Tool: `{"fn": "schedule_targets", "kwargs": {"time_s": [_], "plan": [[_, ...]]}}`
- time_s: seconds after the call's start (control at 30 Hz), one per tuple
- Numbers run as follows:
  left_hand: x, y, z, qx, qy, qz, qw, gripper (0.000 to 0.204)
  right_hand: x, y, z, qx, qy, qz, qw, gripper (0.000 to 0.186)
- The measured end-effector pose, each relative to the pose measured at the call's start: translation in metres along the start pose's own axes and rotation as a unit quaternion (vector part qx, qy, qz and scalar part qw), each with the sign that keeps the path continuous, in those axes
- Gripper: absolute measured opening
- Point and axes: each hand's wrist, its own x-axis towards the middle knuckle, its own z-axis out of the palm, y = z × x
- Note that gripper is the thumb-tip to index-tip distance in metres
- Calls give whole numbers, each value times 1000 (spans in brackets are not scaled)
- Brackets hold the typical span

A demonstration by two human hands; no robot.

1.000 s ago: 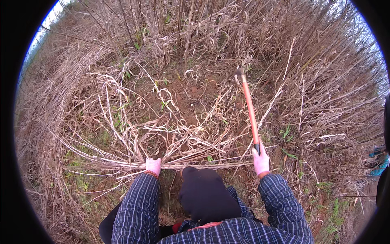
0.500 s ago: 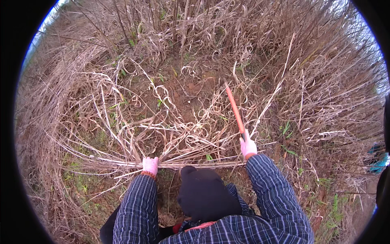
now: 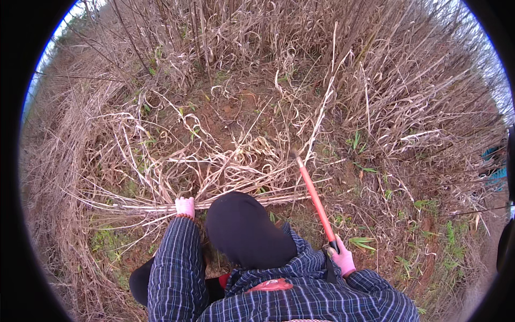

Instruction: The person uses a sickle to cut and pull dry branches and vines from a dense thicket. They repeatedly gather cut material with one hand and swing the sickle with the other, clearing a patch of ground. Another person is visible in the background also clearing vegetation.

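Observation:
My left hand (image 3: 185, 207), with a beaded bracelet at its wrist, is closed round a bundle of dry grass stalks (image 3: 139, 208) lying sideways in front of me. To the right, my right hand (image 3: 343, 259) grips the black end of a long red-handled tool (image 3: 316, 206). Its shaft slants away and to the left. At its far end a small dark head sits among the dry stems, too blended with the ground to make out its shape. Loose cut-looking stalks (image 3: 225, 169) lie tangled between the bundle and the bare soil.
Tall dry grass and thin brown stems (image 3: 257, 32) stand along the far side and right. Reddish soil (image 3: 228, 112) shows in the middle, with green tufts (image 3: 362, 243) near my right hand. A dark cloth-covered shape (image 3: 244, 231) hides part of the bundle. Something teal (image 3: 496, 174) is at the right edge.
My right hand has drawn the red-handled tool back toward me, lower and to the right. My left hand keeps its hold on the stalks. The whole view has shifted slightly.

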Motion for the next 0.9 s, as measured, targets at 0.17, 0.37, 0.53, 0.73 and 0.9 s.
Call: {"fn": "schedule_targets", "kwargs": {"time_s": [0.17, 0.37, 0.53, 0.73, 0.9], "plan": [[-13, -1, -4, 9, -58, -24, 998, 19, 27, -31, -11, 101, 125, -113, 980, 62], [6, -1, 40, 45, -134, -82, 987, 21, 76, -47, -39, 241, 212, -43, 946, 58], [20, -4, 50, 57, -64, -31, 996, 22, 160, -95, -14, 443, 97, 62, 889, 25], [6, 7, 21, -13, -92, -117, 989, 24, 136, -162, 115, 133, -18, -74, 988, 53], [-8, -3, 16, 18, -15, 1, 1000, 21, 85, -163, 82, -48, -157, -129, 978, 70]]}}
